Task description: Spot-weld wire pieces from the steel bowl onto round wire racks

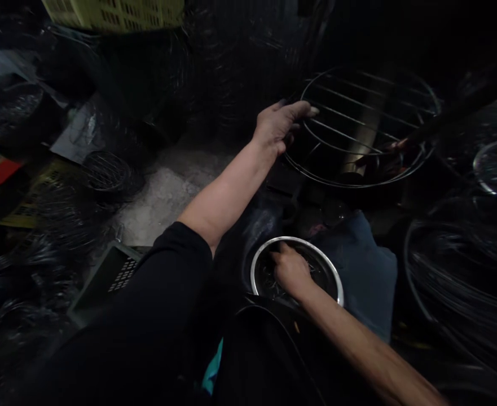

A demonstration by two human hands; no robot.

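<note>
My left hand [277, 125] grips the near-left rim of a round wire rack [350, 121] with parallel metal bars, thumb on top and the other fingers curled below. My right hand [291, 270] is down inside a metal bowl [338, 282] that holds small thin pieces, too dark to name. Its fingers are bent together among these pieces, and their tips are partly hidden. The bowl sits close to my lap, beside a blue-grey cloth [369, 276]. Under and behind the rack's bars stands a pale upright post [364, 141].
A green plastic crate [100, 279] lies to my left, near coiled wire [106, 169]. A yellow crate [113, 14] rests at the back left. Large wire coils [463, 270] take up the right side. A dark rod [451, 115] reaches in over the rack from the right.
</note>
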